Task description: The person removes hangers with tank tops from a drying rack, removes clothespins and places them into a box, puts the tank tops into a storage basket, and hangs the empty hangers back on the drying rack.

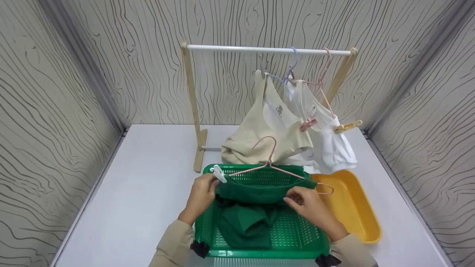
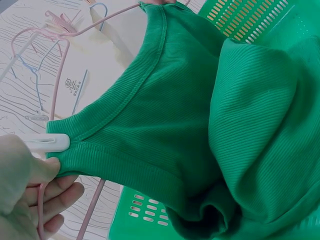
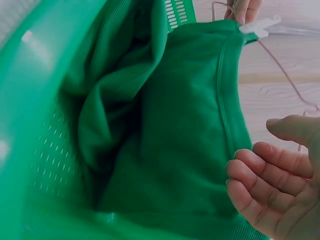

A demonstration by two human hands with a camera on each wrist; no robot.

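Note:
A ribbed green tank top hangs by its shoulders on a pink hanger, its lower part bunched in the green basket. At the left shoulder a white clothespin clips the strap. My left hand pinches that shoulder between thumb and fingers, with the hanger's end loop passing by the fingers. Along the neckline toward the other shoulder, my right hand has its fingers loosely bent and thumb apart, fingertips right at the fabric edge. The hanger's hook stands upright, away from the rail.
Behind the basket stands a wooden rack with a white rail. On it hang a cream tank top and a white top, with a pink clothespin and a yellow clothespin. A yellow tray lies right of the basket.

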